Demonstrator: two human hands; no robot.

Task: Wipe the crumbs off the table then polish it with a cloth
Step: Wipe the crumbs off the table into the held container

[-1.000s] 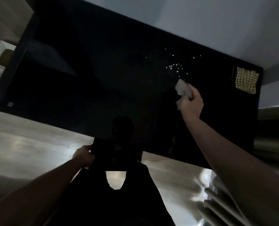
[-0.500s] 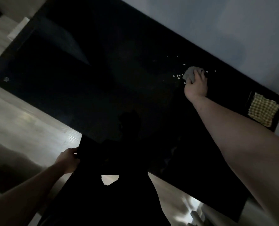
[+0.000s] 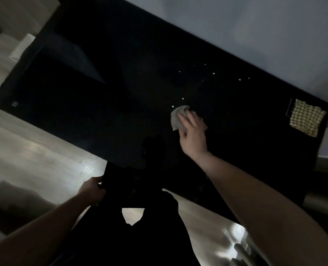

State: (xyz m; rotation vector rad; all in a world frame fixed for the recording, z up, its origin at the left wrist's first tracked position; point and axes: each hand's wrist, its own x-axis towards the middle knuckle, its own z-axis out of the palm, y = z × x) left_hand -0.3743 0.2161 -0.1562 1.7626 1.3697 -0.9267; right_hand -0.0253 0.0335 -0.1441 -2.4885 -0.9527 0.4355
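Crumbs (image 3: 213,73) show as pale specks scattered over the far middle of the black table (image 3: 82,104), and the dim light makes an exact count unsure; about 10 can be picked out. 2 more specks lie just beyond the grey cloth (image 3: 176,118), close to its far edge. That cloth is bunched on the tabletop under the right hand (image 3: 192,135), which presses down on it with the fingers (image 3: 184,120) spread and laid over its near side; its far-left part sticks out past the fingertips, and the rest is hidden beneath the palm. The scattered crumbs sit apart from the fingers, farther toward the wall. The left hand (image 3: 93,190) is at the near edge of the table, fingers curled around a flat dark object (image 3: 117,181) whose outline merges with the table and the person's dark clothing, so what it is cannot be told. A yellow checked cloth (image 3: 306,120) lies flat near the table's far right corner, well apart from the right hand. Much of the tabletop is lost in shadow.
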